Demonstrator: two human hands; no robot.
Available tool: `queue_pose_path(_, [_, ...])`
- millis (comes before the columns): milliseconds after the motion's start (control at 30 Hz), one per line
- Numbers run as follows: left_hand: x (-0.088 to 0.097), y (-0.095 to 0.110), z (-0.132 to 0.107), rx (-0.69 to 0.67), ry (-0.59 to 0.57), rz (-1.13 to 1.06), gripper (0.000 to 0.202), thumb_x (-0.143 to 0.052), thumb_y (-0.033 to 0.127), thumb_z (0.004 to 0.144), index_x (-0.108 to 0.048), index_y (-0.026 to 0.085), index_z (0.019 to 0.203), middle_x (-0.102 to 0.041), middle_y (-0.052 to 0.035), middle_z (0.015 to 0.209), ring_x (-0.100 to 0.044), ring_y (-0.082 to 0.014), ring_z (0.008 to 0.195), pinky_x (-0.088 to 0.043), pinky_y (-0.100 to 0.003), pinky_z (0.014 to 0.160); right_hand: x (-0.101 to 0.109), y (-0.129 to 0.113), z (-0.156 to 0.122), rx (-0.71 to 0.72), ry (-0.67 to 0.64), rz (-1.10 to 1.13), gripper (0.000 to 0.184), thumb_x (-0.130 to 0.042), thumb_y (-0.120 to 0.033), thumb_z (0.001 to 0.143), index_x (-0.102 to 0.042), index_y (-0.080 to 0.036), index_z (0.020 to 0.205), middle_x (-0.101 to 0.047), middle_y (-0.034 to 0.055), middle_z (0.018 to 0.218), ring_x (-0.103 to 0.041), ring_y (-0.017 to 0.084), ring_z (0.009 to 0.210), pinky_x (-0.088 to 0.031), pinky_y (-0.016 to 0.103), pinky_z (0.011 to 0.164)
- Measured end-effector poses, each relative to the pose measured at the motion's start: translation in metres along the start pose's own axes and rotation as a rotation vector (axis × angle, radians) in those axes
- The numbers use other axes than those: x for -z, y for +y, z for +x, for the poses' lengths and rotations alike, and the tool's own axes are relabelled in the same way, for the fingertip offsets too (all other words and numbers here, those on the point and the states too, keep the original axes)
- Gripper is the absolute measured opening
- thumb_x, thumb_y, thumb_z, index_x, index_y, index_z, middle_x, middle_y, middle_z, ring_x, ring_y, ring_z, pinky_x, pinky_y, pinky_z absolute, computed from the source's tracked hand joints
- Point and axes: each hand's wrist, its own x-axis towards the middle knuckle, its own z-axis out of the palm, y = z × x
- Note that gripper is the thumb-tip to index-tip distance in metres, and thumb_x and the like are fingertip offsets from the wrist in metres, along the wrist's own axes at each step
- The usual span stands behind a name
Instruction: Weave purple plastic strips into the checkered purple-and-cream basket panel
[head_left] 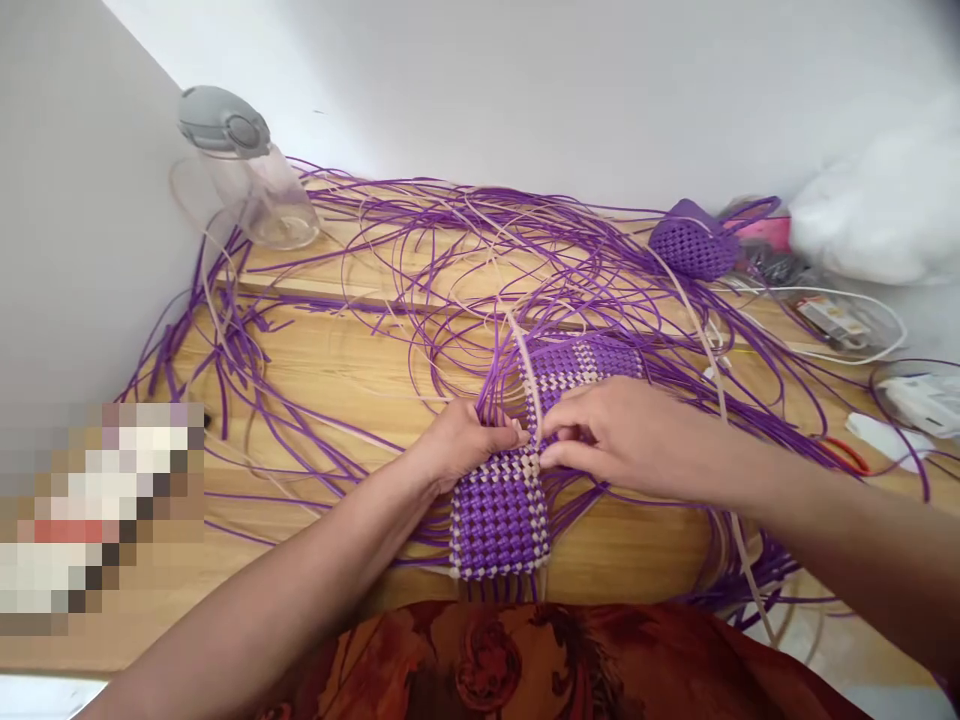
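Weaving purple and cream plastic strips at a wooden counter (315, 380).

Seen at centre frame: woven mat (501, 510), purple with cream checks, lying flat on the counter near its lower edge. Left hand (469, 440) pressed on the mat's upper part, fingers closed over purple strands. Right hand (622, 435) pinching a cream strip (531, 395) just beside it. Loose purple strips (420, 250) sprawled across the whole counter. Clear bottle (247, 180) at upper left; small woven purple piece (694, 245) at upper right.

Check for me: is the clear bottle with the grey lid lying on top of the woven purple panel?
No, the clear bottle sits at the table's far left corner, apart from the woven panel under both hands.
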Motion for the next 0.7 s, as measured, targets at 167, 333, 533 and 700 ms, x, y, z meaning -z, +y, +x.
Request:
queue_pose_path(167, [0.002,-0.001,0.000,0.009,-0.009,0.002,0.020,-0.078,0.024,0.058,-0.065,0.012,0.068,-0.058,0.0028,0.061,-0.047,-0.0084,0.055,-0.036,-0.022,0.057,-0.031,0.001,0.011,-0.077,0.182,0.062,0.017,-0.056,-0.026,0.084,-0.066,-0.018,0.073,-0.062,-0.0020,0.067,-0.051,0.008,0.062,-0.033,0.023,0.061])
queue_pose_path(333, [0.004,0.001,-0.002,0.069,-0.034,-0.019,0.027,-0.079,0.032,0.059,-0.063,0.013,0.067,-0.057,0.0020,0.061,-0.046,-0.0084,0.054,-0.033,-0.022,0.054,-0.028,0.008,0.022,-0.146,0.161,0.062,0.017,-0.057,-0.028,0.083,-0.066,-0.018,0.072,-0.061,-0.0025,0.064,-0.048,0.008,0.058,-0.029,0.023,0.058])
queue_pose_path(533, [0.005,0.004,-0.002,0.085,-0.049,-0.010,0.024,-0.076,0.032,0.061,-0.063,0.012,0.066,-0.056,0.0019,0.060,-0.044,-0.0080,0.054,-0.032,-0.023,0.055,-0.020,0.013,0.021,-0.094,0.033,0.036,0.018,-0.055,-0.028,0.083,-0.065,-0.019,0.071,-0.060,-0.0037,0.063,-0.048,0.008,0.057,-0.028,0.023,0.057])
queue_pose_path(700, [0.002,0.005,-0.003,0.071,0.010,-0.011,0.025,-0.080,0.029,0.056,-0.067,0.012,0.068,-0.059,0.0012,0.061,-0.048,-0.0088,0.057,-0.035,-0.023,0.059,-0.024,0.013,0.022,-0.209,0.096,0.082,0.011,-0.062,-0.028,0.075,-0.061,-0.019,0.068,-0.059,-0.0056,0.060,-0.047,0.006,0.052,-0.027,0.021,0.052])
